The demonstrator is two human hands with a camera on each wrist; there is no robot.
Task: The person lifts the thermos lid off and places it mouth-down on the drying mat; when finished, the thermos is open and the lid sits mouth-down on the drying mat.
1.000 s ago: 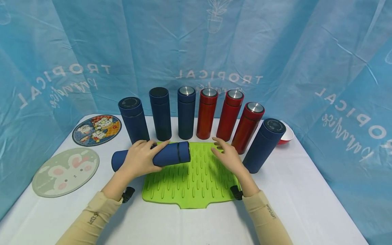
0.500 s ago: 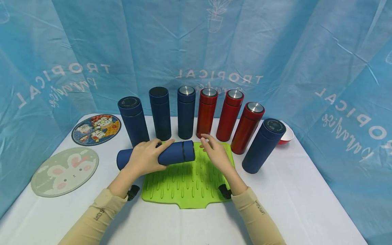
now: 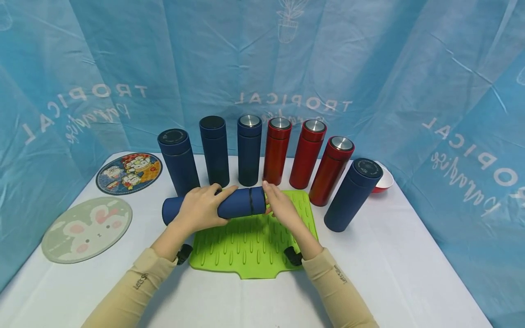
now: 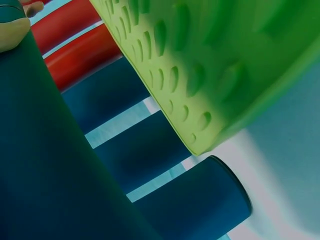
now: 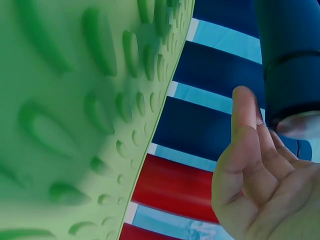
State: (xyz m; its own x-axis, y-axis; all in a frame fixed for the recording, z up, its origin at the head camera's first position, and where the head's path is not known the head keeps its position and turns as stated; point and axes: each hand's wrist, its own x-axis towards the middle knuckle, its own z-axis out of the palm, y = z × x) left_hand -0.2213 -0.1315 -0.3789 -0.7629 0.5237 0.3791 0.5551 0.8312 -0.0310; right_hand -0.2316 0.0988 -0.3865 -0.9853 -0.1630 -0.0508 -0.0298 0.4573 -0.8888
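A matte navy flask [image 3: 235, 204], a smooth cyl. w/ a dark seam ring near its lid, is held nearly horiz. above the far L part of a lime-green mat [image 3: 257, 259]; its base end is seen past the mat's L edge. Its barrel is gripped near the middle by the L hand [image 3: 200, 208], fingers & thumb wrapped round it. The R hand [image 3: 283, 208] is held at the lid end, fingers loosely bent; whether the lid is touched can't be told. The 2 hands are set apart. The mat is textured w/ rows of raised teardrop ridges, & a stubby tab is formed on its near edge.

Behind, 7 upright flasks are arranged in an arc: 3 navy flasks [image 3: 214, 152], 3 shiny red flasks [image 3: 276, 155] w/ silvery lid tops, & 1 navy flask [image 3: 350, 198] at far R, topped w/ a black disc. By it a red bowl [image 3: 384, 180], white inside, is partly hidden.

On the L, 2 flat round placemats are laid: 1 rabbit-print placemat [image 3: 88, 230], pale green, & 1 cartoon-print placemat [image 3: 129, 173]. All is set on a white tablecloth [image 3: 393, 278], backed by creased blue curtain [image 3: 229, 59] w/ pale lettering.
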